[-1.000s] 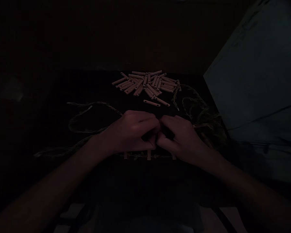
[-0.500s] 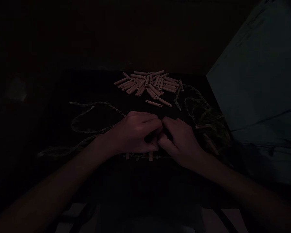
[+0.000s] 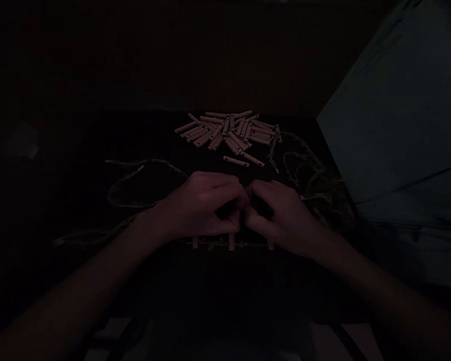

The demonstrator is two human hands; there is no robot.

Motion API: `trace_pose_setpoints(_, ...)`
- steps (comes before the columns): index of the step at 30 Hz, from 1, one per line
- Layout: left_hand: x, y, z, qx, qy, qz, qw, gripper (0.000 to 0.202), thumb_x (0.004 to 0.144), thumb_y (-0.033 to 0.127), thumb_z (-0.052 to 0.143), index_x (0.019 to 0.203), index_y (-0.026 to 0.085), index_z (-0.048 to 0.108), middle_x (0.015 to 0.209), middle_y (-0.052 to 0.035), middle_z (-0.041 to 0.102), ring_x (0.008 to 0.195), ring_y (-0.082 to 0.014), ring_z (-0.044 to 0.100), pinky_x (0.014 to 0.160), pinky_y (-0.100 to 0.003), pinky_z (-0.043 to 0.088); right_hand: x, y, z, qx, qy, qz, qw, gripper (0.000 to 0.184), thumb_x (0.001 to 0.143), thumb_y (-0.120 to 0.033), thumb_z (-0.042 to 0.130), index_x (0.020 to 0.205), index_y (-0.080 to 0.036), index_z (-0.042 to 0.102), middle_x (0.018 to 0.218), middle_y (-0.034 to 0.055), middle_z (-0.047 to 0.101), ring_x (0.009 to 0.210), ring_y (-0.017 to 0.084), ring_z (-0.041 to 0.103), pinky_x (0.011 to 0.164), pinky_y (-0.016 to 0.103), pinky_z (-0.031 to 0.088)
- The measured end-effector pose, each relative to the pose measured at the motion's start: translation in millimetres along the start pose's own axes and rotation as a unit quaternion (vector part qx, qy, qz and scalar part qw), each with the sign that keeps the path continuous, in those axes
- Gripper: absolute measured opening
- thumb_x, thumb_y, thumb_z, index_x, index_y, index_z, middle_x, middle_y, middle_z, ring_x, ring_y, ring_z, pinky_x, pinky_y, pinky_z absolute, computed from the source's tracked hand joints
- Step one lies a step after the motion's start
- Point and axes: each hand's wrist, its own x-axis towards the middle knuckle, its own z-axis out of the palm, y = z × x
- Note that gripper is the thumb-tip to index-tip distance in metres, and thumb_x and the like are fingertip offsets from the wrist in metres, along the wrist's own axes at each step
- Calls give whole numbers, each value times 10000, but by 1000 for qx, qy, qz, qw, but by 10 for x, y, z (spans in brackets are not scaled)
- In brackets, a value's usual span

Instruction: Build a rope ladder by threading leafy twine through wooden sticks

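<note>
In the dim head view my left hand (image 3: pixel 206 203) is closed, thumb and fingers pinched together. Close against it, my right hand (image 3: pixel 280 210) is pinched in the same way. What the fingertips hold is hidden and dark. Just below the hands runs a leafy twisted cord (image 3: pixel 212 244) with short wooden sticks (image 3: pixel 231 241) standing across it. One more stick (image 3: pixel 271 245) shows under my right hand. From behind my left hand, a loose cord (image 3: pixel 126 204) loops out to the left across the dark table.
A pile of small wooden sticks with holes near their ends (image 3: pixel 214 133) lies beyond the hands. Two sticks lie at its near side. A tangle of leafy cord (image 3: pixel 311 168) lies to the right, beside a pale wall (image 3: pixel 402 130).
The view has shifted slightly. My fingertips have drawn a little apart, and another stick on the near cord now shows under my right hand. Both hands stay pinched.
</note>
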Motion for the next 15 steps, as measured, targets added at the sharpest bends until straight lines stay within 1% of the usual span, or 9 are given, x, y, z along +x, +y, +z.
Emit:
trace_pose_setpoints(3, 0, 9, -4, -3, -3, 8, 1000, 106, 776, 27, 605, 832, 103, 652, 744, -30, 655, 644, -93, 576, 599, -201, 437, 8, -6, -56, 16, -20, 10, 1000, 80, 842, -227, 548, 783, -187, 511, 743, -24, 563, 690, 131, 508, 677, 287, 334)
trace_pose_setpoints(6, -5, 4, -7, 0, -5, 14, 1000, 100, 785, 30, 615, 843, 100, 656, 745, -34, 656, 640, -95, 578, 595, -205, 438, 4, -16, -92, 34, -30, 12, 999, 49, 850, -220, 546, 826, -178, 554, 795, -15, 601, 739, 134, 547, 694, 277, 359)
trace_pose_setpoints(11, -24, -13, -6, 7, -10, 19, 1000, 103, 807, 50, 618, 870, 126, 649, 779, -31, 669, 668, -101, 596, 610, -206, 453, 2, -13, -101, 19, -22, -4, 1000, 38, 842, -191, 556, 812, -179, 537, 780, -20, 591, 718, 121, 540, 677, 265, 361)
trace_pose_setpoints(15, -14, 18, -14, -26, -4, -3, 1000, 111, 821, 50, 608, 874, 138, 650, 786, -16, 679, 685, -89, 608, 635, -190, 463, 7, 15, -85, 38, -2, -31, 999, 77, 810, -165, 567, 771, -184, 503, 733, -37, 544, 674, 100, 518, 635, 241, 362)
